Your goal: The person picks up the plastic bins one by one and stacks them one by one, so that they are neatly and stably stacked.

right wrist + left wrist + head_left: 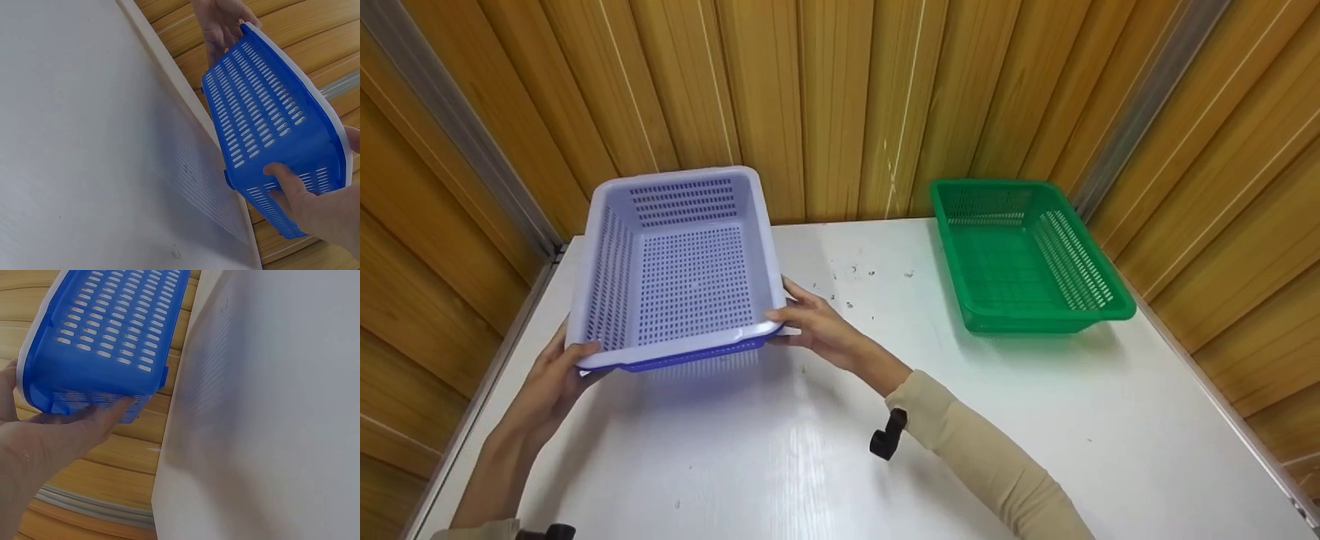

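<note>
A slotted plastic basket (694, 277), pale lavender inside and blue outside, is held up over the left part of the white table by both hands. My left hand (551, 379) grips its near left corner, thumb over the rim and fingers beneath. At the near right corner my right hand (821, 326) grips the rim the same way, thumb on top. In the left wrist view, fingers (109, 417) lie along the blue outer wall. The right wrist view shows the raised basket (264, 107) between both hands, its shadow on the table below.
A green slotted basket (1012, 270) stands at the table's back right. The white table (840, 442) has several small dark marks near its back edge. Wood-look panels (832, 105) wall in the back and both sides, with grey metal strips (1147, 97) at the corners.
</note>
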`<state>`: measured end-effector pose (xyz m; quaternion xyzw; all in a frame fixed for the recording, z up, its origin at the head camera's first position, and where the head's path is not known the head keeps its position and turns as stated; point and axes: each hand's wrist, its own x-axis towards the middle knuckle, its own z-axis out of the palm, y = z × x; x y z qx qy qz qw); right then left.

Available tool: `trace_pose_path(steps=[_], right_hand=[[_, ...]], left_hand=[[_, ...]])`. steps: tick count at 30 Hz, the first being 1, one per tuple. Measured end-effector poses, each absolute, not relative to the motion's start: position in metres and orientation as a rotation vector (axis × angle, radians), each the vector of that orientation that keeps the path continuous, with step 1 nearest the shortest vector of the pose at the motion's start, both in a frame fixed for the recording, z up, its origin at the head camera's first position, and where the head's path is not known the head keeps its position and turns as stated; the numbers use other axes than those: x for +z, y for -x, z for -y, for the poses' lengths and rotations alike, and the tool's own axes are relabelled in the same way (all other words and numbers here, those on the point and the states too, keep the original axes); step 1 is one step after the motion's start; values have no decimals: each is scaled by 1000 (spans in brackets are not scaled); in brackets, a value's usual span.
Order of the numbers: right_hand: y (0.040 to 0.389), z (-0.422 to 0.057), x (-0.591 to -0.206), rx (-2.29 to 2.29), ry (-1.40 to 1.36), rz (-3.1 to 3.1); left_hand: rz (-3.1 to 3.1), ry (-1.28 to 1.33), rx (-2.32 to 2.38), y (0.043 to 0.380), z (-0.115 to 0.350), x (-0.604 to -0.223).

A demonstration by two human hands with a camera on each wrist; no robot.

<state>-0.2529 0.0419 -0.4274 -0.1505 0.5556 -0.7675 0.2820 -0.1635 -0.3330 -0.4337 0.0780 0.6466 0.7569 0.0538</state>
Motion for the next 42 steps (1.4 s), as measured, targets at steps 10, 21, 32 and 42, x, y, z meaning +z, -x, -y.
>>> trace_pose_path(steps=[10, 21, 32, 42], right_hand=[[253, -42, -425, -2042, 398, -1496], [253, -75, -426, -2081, 330, -1562], [251, -118, -435, -2123, 229, -1624], [245, -146, -444, -2137, 155, -1655]], left_hand=[[-1979, -182, 2264, 166, 335, -434], [-1906, -150, 2241, 180, 302, -435], [-1806, -221, 2255, 201, 261, -446], [-1774, -241, 2197, 211, 238, -456]])
